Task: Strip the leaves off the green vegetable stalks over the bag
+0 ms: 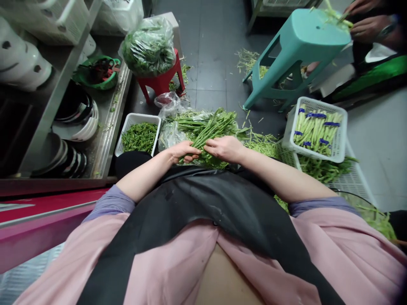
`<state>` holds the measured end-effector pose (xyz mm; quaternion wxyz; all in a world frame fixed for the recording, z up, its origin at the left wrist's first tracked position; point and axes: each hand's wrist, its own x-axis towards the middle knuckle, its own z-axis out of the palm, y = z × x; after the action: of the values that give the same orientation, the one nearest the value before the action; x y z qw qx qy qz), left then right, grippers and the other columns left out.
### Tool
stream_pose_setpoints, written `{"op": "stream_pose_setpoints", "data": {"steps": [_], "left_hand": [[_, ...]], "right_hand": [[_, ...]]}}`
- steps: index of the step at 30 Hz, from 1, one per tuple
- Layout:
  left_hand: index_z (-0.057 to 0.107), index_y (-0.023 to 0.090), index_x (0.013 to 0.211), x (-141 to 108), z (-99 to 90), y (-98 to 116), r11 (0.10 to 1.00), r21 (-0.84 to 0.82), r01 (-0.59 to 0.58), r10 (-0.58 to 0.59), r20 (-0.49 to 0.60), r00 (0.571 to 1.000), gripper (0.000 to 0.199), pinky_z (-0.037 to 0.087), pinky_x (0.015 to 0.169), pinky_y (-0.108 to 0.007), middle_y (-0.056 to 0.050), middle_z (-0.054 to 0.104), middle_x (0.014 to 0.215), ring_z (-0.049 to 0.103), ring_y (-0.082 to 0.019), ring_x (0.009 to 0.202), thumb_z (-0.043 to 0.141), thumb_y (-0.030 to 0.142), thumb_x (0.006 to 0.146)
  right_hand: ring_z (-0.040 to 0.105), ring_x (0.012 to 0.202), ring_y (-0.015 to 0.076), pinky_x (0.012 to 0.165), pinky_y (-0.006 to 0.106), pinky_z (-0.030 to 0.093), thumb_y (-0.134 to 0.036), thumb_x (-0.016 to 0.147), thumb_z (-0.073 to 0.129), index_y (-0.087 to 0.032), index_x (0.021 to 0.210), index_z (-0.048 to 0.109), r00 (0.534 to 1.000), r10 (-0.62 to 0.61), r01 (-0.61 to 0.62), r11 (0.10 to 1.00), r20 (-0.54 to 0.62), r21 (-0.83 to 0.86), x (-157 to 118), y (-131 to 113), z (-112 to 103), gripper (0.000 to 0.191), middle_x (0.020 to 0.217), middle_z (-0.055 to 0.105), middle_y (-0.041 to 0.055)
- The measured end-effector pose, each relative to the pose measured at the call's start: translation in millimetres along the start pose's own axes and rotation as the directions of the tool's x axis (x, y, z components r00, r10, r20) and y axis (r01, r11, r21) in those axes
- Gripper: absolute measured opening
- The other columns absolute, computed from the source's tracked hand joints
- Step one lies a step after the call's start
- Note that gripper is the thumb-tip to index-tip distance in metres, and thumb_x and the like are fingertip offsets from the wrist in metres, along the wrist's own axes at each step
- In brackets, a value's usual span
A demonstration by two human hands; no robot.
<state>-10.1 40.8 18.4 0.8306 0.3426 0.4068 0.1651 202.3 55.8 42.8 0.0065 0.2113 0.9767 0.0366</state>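
Observation:
A bunch of long green stems (pixel 208 129) slants up and to the right between my two hands. My left hand (pixel 184 151) is closed round its lower end, palm turned partly up. Around the same bunch, a little higher on its right side, the fingers of my right hand (pixel 224 149) are bent and pressed together. Behind the bunch lies a pile of green stems (pixel 187 120) on clear plastic (pixel 171 134). To the left of my hands stands a white basket (pixel 119 146) filled with short green pieces (pixel 139 137).
At the right, a white basket (pixel 342 135) holds bundles tied with blue bands (pixel 314 127). Beyond are a turquoise stool (pixel 318 31), another person's hands (pixel 370 29) and a red stool (pixel 159 80) bearing bagged greens (pixel 148 46). A metal shelf (pixel 122 91) stands left.

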Motion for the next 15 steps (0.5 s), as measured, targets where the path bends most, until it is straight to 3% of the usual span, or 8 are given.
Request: {"op": "stream_pose_setpoints", "data": {"steps": [3,6,9,10,11,12,14,15], "left_hand": [[0.048,0.015,0.072,2.1,2.8,-0.8,1.000,-0.023,-0.009,0.008,-0.028,1.000,0.031,0.019,0.031,-0.013,0.004,0.050,0.051,0.032,-0.001,0.030,0.078,0.022,0.066],[0.047,0.016,0.072,2.4,4.3,-1.4,0.999,-0.030,-0.024,0.023,-0.032,0.999,0.033,0.020,0.031,-0.012,0.004,0.050,0.050,0.032,-0.001,0.031,0.079,0.022,0.066],[0.047,0.016,0.071,-0.8,0.6,-2.1,0.999,-0.039,-0.030,0.031,0.015,0.999,0.036,0.020,0.031,-0.012,0.005,0.049,0.051,0.031,0.000,0.031,0.081,0.025,0.064],[0.047,0.015,0.071,-2.2,-1.9,-2.5,0.998,-0.050,-0.032,0.034,0.032,0.999,0.038,0.020,0.031,-0.012,0.005,0.049,0.051,0.030,0.000,0.031,0.082,0.027,0.063],[0.047,0.015,0.070,-3.6,-4.7,-2.9,0.997,-0.066,-0.036,0.039,0.045,0.998,0.038,0.020,0.031,-0.012,0.005,0.049,0.051,0.030,0.000,0.031,0.082,0.028,0.063],[0.048,0.015,0.070,-4.7,-7.5,-3.3,0.996,-0.085,-0.042,0.047,0.053,0.997,0.039,0.021,0.030,-0.012,0.005,0.048,0.052,0.030,0.000,0.031,0.083,0.029,0.062],[0.050,0.013,0.072,-5.4,-12.2,-3.7,0.990,-0.127,-0.056,0.064,0.057,0.996,0.038,0.021,0.030,-0.012,0.005,0.048,0.052,0.029,0.001,0.032,0.083,0.029,0.062],[0.051,0.013,0.073,-4.8,-13.7,-3.7,0.988,-0.146,-0.057,0.065,0.055,0.996,0.036,0.021,0.030,-0.011,0.005,0.048,0.052,0.028,0.001,0.032,0.083,0.028,0.062]], "right_hand": [[0.052,0.071,0.0150,0.053,0.030,0.022,-0.015,0.098,0.032,-0.014,0.096,0.064,0.999,-0.041,0.041,0.999,0.017,-0.009,2.9,-1.3,-0.4,0.032,0.088,0.064,0.0100],[0.052,0.070,0.0160,0.053,0.029,0.025,-0.017,0.095,0.036,-0.013,0.092,0.063,0.999,-0.001,-0.003,0.998,0.046,0.067,6.4,-1.9,6.9,0.027,0.086,0.064,0.0107],[0.054,0.073,0.0160,0.058,0.027,0.036,-0.025,0.088,0.049,-0.015,0.086,0.061,0.973,0.215,-0.181,0.935,-0.083,0.305,4.0,13.5,21.1,0.016,0.087,0.065,0.0101],[0.054,0.073,0.0156,0.060,0.027,0.039,-0.027,0.088,0.049,-0.016,0.085,0.060,0.911,0.373,-0.271,0.863,-0.175,0.427,0.4,22.7,24.9,0.016,0.086,0.064,0.0090],[0.054,0.070,0.0149,0.061,0.027,0.041,-0.029,0.090,0.046,-0.017,0.086,0.059,0.796,0.545,-0.338,0.760,-0.263,0.555,-4.9,32.8,27.0,0.018,0.082,0.064,0.0071],[0.054,0.066,0.0139,0.060,0.027,0.043,-0.030,0.093,0.040,-0.018,0.089,0.058,0.642,0.694,-0.361,0.649,-0.327,0.670,-11.7,42.5,27.0,0.022,0.077,0.062,0.0048],[0.050,0.055,0.0122,0.054,0.026,0.042,-0.033,0.098,0.027,-0.020,0.098,0.056,0.356,0.844,-0.312,0.512,-0.401,0.800,-28.1,55.4,19.5,0.032,0.070,0.058,0.0005],[0.048,0.052,0.0118,0.052,0.025,0.042,-0.035,0.099,0.025,-0.020,0.101,0.056,0.284,0.850,-0.287,0.516,-0.443,0.807,-36.2,56.5,12.6,0.034,0.069,0.057,-0.0006]]}}
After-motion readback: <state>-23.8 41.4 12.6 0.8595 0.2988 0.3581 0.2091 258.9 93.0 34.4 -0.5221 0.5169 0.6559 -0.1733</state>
